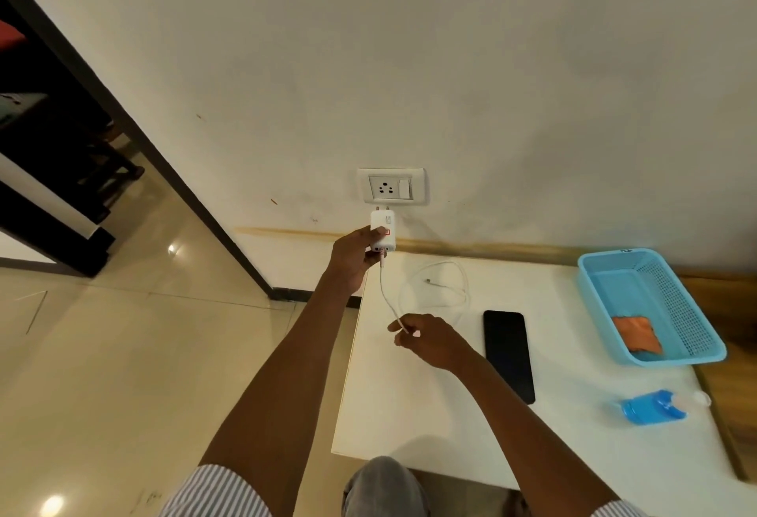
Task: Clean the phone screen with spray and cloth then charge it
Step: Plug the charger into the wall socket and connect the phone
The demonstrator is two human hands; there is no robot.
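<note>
My left hand (351,255) grips a white charger adapter (383,230), its prongs pointing up just below the wall socket (390,187) and apart from it. A white cable (444,285) runs from the adapter down to my right hand (426,338), which pinches it, then loops on the white table (573,426) with its free plug end lying loose. The black phone (508,352) lies screen up on the table, right of my right hand. An orange cloth (636,333) rests in the blue basket (696,311). The blue spray bottle (651,408) lies on its side.
The socket plate has a switch on its right side. A wooden strip runs along the wall behind the table. Left of the table is tiled floor and a dark door frame (123,123). My knee (383,484) shows below the table's front edge.
</note>
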